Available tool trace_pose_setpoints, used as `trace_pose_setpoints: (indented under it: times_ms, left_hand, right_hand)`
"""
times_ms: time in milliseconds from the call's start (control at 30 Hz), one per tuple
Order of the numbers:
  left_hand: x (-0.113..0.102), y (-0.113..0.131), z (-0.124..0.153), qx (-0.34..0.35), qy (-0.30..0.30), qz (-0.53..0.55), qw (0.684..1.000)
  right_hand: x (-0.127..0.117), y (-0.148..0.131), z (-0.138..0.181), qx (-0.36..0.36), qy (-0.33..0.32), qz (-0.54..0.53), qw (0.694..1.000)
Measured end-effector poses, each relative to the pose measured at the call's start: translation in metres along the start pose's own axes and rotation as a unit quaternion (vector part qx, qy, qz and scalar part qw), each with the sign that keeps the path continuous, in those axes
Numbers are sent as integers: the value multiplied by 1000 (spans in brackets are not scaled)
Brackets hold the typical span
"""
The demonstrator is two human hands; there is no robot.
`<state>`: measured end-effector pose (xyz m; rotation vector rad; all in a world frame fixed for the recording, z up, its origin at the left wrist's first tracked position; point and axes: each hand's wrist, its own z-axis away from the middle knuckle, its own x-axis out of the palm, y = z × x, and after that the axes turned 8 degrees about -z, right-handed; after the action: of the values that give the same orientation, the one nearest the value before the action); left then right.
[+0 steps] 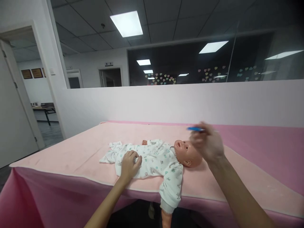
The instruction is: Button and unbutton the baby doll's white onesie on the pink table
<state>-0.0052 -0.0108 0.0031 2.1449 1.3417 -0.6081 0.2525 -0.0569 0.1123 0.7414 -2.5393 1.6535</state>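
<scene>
Now the left hand (129, 164) rests on the doll (156, 160) — right hand (206, 144) holds a blue pen (195, 129).

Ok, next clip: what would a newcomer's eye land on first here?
A baby doll in a printed white romper lies on its back on the pink cloth, one arm hanging over the near edge. The left hand rests on its belly, while the blurred right hand pinches a thin blue stick near the doll's head.

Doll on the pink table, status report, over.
Left hand flat on doll. Right hand raised by its head, pinching blurred blue stick. Doll face up, one arm over table edge.
</scene>
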Motion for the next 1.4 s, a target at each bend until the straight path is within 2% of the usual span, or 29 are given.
trace_pose_setpoints:
  times_ms: [33,100,167,200,267,300,367,467,633,833,967,1067,1133,1200,1267,1400]
  left_hand:
    - [0,0,0,0,1,0,1000]
    - [0,1,0,1,3,0,1000]
    - [0,1,0,1,3,3,1000]
    - [0,1,-1,0,3,4,1000]
    - [0,0,-1,0,1,6,1000]
    - [1,0,-1,1,1,6,1000]
    - [1,-1,-1,2,5,6,1000]
    - [2,-2,0,4,9,4,1000]
    - [1,-2,0,4,11,5,1000]
    - [1,0,1,0,8,-3,1000]
    - [1,-1,2,2,9,5,1000]
    - [1,-1,2,2,8,8,1000]
    - [2,-1,2,1,6,8,1000]
    - [2,-1,2,-2,4,7,1000]
    - [2,-1,2,-5,1,7,1000]
    - [1,0,1,-9,0,8,1000]
  right_hand:
    - [0,-1,0,-12,-10,6,1000]
    - [2,-2,3,67,-107,75,989]
    - [2,-1,7,117,-156,123,973]
    - [1,-2,8,98,-135,134,977]
    - [-2,-3,9,-5,-48,177,983]
    - [-4,-4,9,-49,-20,220,974]
    - [-6,-5,8,-82,-20,318,944]
    - [-13,-14,3,-68,-55,389,917]
    - [-27,-29,-11,-87,-11,364,927]
    - [-29,2,1,-48,-11,330,943]
    - [-48,24,23,-43,91,219,970]
    - [-64,47,42,55,71,201,976]
    - [-74,59,55,64,87,206,972]
    - [-83,64,65,44,129,237,962]
    - [-90,66,72,36,143,296,944]
    - [-100,72,82,17,80,455,887]
